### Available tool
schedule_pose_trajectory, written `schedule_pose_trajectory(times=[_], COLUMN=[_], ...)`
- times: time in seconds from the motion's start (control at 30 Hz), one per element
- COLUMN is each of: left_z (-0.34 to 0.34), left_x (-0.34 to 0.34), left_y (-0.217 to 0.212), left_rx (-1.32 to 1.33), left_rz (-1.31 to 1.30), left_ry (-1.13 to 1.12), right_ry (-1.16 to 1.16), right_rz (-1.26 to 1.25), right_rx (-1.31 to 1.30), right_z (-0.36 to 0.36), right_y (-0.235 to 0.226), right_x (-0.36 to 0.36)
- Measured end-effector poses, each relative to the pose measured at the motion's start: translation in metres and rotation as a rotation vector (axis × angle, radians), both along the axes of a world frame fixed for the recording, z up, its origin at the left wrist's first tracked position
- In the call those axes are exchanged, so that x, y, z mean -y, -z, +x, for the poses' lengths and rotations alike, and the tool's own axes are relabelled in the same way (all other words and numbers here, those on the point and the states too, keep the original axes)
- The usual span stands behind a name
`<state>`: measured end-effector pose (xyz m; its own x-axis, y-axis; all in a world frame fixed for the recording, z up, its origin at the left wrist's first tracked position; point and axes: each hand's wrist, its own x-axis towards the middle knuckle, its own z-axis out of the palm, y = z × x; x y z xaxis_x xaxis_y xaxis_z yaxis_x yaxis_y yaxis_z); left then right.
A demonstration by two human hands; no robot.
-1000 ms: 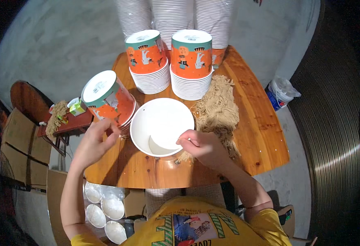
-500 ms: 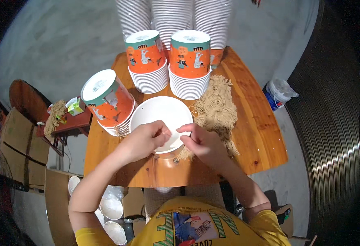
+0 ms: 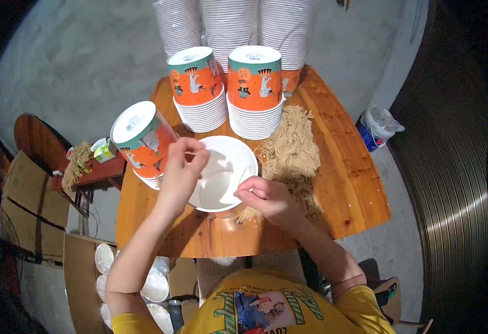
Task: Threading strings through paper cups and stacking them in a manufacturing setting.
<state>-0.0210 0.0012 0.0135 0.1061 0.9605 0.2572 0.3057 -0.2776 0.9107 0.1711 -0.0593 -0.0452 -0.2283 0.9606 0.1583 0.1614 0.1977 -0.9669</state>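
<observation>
I'm holding my left hand (image 3: 186,167) and right hand (image 3: 266,197) pinched closed, on what, if anything, I can't tell, over opposite sides of the white-lined paper bucket (image 3: 221,181) standing on the bench (image 3: 355,183), judging it light, stiff yet crushable, best taken by its rim (image 3: 246,147).

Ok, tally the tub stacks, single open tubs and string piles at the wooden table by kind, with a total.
Upside-down orange-and-green tub stacks: 3
Tall white-rimmed stacks: 3
Open white tub: 1
Tan string pile: 1
Total: 8

Tbl (image 3: 349,178): 1 open tub (image 3: 227,153), 6 stks (image 3: 255,92).
</observation>
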Motion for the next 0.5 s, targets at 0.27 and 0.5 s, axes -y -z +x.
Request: schedule_pose_trajectory(times=[0.27, 0.5], left_z=[0.003, 0.01], left_x=[0.024, 0.012], left_y=[0.002, 0.004], left_rx=[-0.341, 0.043], left_rz=[-0.411, -0.61], left_ry=[0.433, 0.442], right_ry=[0.041, 0.048], right_rz=[0.01, 0.266], right_rx=[0.043, 0.012], right_z=[-0.001, -0.004], right_y=[-0.002, 0.004], right_x=[0.002, 0.002])
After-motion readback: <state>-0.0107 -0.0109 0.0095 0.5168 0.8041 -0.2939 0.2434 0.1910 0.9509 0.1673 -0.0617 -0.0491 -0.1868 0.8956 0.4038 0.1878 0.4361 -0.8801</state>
